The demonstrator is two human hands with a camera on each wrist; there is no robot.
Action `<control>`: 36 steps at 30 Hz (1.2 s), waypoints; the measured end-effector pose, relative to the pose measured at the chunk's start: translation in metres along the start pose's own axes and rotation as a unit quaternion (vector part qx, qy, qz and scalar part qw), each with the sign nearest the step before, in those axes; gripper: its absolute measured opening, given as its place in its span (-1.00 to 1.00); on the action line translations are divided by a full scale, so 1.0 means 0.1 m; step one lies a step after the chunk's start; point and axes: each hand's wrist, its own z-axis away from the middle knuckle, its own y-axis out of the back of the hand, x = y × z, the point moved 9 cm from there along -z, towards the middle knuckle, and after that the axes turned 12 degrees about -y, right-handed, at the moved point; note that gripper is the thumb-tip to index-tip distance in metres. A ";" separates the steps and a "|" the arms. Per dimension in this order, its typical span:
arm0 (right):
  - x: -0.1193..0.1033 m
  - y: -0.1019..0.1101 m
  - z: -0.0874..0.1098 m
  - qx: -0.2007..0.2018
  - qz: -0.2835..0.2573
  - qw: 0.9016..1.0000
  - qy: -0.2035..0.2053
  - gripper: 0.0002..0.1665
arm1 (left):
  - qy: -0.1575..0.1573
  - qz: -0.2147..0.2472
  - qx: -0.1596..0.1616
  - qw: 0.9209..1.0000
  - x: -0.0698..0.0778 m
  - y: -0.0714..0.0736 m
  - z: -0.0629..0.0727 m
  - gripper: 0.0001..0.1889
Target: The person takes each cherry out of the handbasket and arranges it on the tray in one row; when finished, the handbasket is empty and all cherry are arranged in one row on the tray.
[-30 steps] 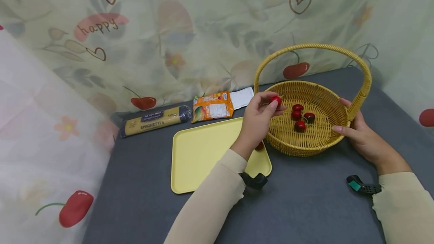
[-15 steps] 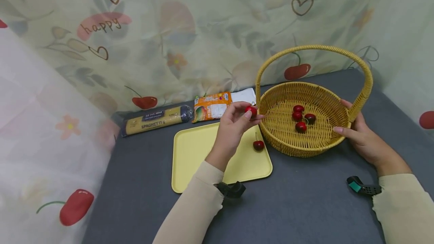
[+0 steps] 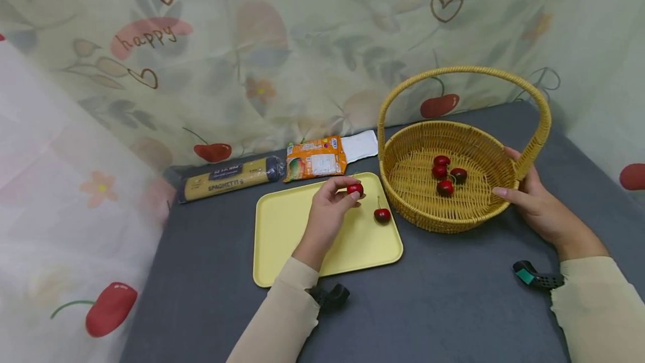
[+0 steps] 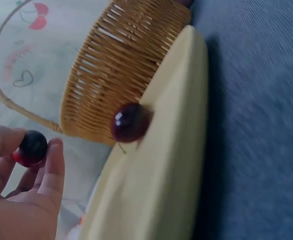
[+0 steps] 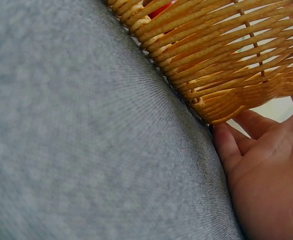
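Between thumb and fingers, my left hand point(image 3: 326, 214) pinches a dark red cherry point(image 3: 355, 189) above the yellow tray point(image 3: 282, 228). In the left wrist view, that cherry point(image 4: 31, 148) is held apart from the tray's surface. Another cherry point(image 3: 382, 215), with a stem, lies on the tray near its right edge. My right hand point(image 3: 549, 214) grips the right side of the wicker basket point(image 3: 428, 220), its thumb over the rim. Several cherries point(image 3: 443, 175) sit together on the basket floor. In the right wrist view, the right hand's fingers point(image 5: 229, 145) touch the basket's lower side.
A spaghetti pack point(image 3: 229, 179) lies at the back left. Beside it are an orange packet point(image 3: 316, 158) and a white packet point(image 3: 360, 145). The basket's tall handle point(image 3: 468, 70) arches upward. A printed curtain point(image 3: 302, 43) hangs behind the grey table point(image 3: 201, 273).
My left hand has moved left and toward me from over the basket, carrying the cherry out above the tray. The right hand keeps its hold on the basket.
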 end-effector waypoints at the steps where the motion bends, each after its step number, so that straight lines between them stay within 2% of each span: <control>1: 0.00 -0.01 0.00 -0.001 -0.001 1.000 0.001 0.04 | 0.003 0.002 0.001 1.000 -0.03 0.01 0.01 -0.75; 6: 0.00 0.00 -0.01 -0.001 -0.008 1.000 0.008 0.03 | 0.013 -0.013 -0.015 1.000 -0.17 0.03 0.06 -0.73; 10: 0.00 0.00 -0.02 -0.008 -0.014 1.000 0.019 0.04 | 0.012 -0.068 -0.037 0.997 -0.25 0.03 0.09 -0.73; 15: 0.00 0.01 -0.02 -0.013 -0.025 0.999 0.027 0.04 | 0.021 -0.149 -0.054 0.987 -0.31 0.05 0.11 -0.78; 20: 0.00 0.00 -0.02 -0.015 -0.031 0.999 0.029 0.04 | 0.037 -0.207 -0.073 0.975 -0.35 0.06 0.13 -0.81; 29: 0.02 0.02 -0.01 -0.008 -0.019 1.000 0.018 0.03 | 0.063 -0.241 -0.108 0.963 -0.35 0.06 0.14 -0.92; 36: 0.01 0.01 -0.02 -0.008 -0.016 1.000 0.017 0.03 | 0.066 -0.237 -0.116 0.962 -0.37 0.07 0.15 -0.90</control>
